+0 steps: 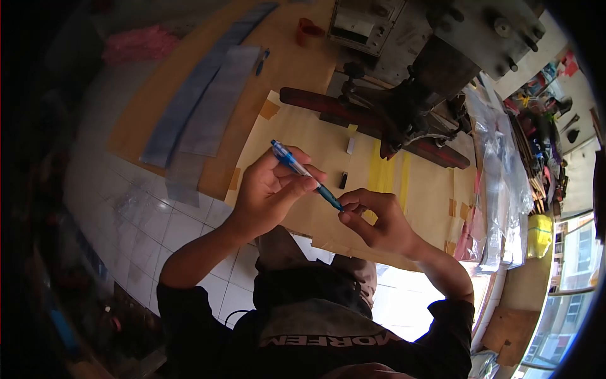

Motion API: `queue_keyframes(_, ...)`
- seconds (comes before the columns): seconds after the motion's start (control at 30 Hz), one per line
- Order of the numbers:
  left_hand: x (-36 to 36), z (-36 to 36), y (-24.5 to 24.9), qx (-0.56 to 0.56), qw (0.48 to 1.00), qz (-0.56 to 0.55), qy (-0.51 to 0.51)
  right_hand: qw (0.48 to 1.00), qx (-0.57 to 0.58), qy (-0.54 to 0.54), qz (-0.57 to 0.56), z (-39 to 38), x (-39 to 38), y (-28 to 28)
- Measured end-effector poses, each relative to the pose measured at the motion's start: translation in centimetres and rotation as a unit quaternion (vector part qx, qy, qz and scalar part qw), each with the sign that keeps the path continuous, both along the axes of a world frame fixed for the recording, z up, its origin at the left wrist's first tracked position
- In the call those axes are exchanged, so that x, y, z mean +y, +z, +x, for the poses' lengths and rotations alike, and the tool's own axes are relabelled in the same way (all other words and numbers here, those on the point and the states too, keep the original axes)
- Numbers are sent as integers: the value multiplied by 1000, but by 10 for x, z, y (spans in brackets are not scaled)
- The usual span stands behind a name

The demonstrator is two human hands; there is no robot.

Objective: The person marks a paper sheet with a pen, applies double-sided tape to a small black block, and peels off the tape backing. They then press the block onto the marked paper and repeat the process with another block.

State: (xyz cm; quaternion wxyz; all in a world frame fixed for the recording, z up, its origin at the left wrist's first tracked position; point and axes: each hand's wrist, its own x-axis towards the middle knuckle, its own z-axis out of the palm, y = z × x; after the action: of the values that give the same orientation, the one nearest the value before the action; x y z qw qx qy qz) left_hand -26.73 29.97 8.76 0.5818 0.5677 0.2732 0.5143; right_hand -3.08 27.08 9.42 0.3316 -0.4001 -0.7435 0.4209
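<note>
A blue pen (pixel 290 159) slants in front of me above the work table, its clear and blue upper end up to the left. My left hand (pixel 268 192) is closed around its middle, thumb and fingers on the barrel. At its lower end, my right hand (pixel 382 221) pinches the teal tip between thumb and fingertips. Just beyond the hands, a small black object (pixel 343 180) and a small whitish block (pixel 350 146) lie on the brown paper-covered table top (pixel 297 142). Yellow strips (pixel 386 169) run across that surface behind my right hand.
A dark machine head (pixel 435 69) with a long reddish bar (pixel 315 102) stands over the table's far side. Bluish plastic sheets (pixel 214 104) lie at left, near a red cup-like item (pixel 309 31). Clear plastic sheets (pixel 499 164) hang at right, beside a yellow bundle (pixel 539 235).
</note>
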Motion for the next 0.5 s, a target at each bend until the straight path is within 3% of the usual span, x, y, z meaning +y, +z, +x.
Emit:
queue_keyframes(0.2,119,-81,58,68,984,156,53,988,-147,-41,9,-17,42,-45)
queue_keyframes(0.27,170,-88,65,73,985,151,37,983,-173,-65,15,-22,53,-61)
queue_keyframes(0.33,214,-84,57,78,987,142,20,971,-165,-98,139,-25,56,-74)
queue_keyframes(0.37,233,-78,52,74,988,136,-2,971,-173,-102,126,-21,56,-75)
queue_keyframes(0.43,262,-67,39,67,990,120,-31,952,-176,-60,244,-11,54,-74)
queue_keyframes(0.5,284,-50,26,44,991,93,-89,952,-165,-54,254,-12,59,-78)
